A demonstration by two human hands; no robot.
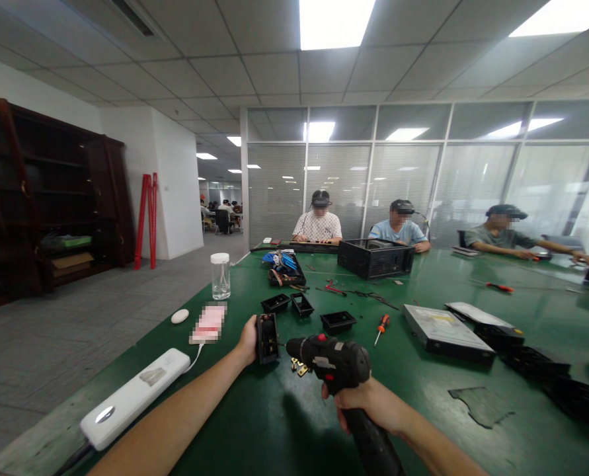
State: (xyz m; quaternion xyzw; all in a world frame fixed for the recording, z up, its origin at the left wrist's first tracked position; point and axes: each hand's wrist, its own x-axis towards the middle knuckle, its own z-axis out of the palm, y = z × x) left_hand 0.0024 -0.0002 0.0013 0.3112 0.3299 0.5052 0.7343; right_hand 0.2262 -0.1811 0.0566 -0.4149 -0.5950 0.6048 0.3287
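My left hand (248,342) grips a small black plastic box (268,338), tipped so its open side faces the drill. Wrapped around the handle of a black cordless drill (331,360) is my right hand (356,400). The drill points left at the box; whether its bit touches the box I cannot tell. Several small brass-coloured metal pieces (301,370) lie on the table below the drill's nose. Beyond my hands sit similar black boxes: one at the left (275,303), one in the middle (302,305) and one at the right (338,322).
On the green table (215,423) are a white power strip (135,396), a clear jar (221,277), an orange screwdriver (382,325), an optical drive (447,334), a tray of wires (287,268) and a black computer case (375,258). Three people sit across the table.
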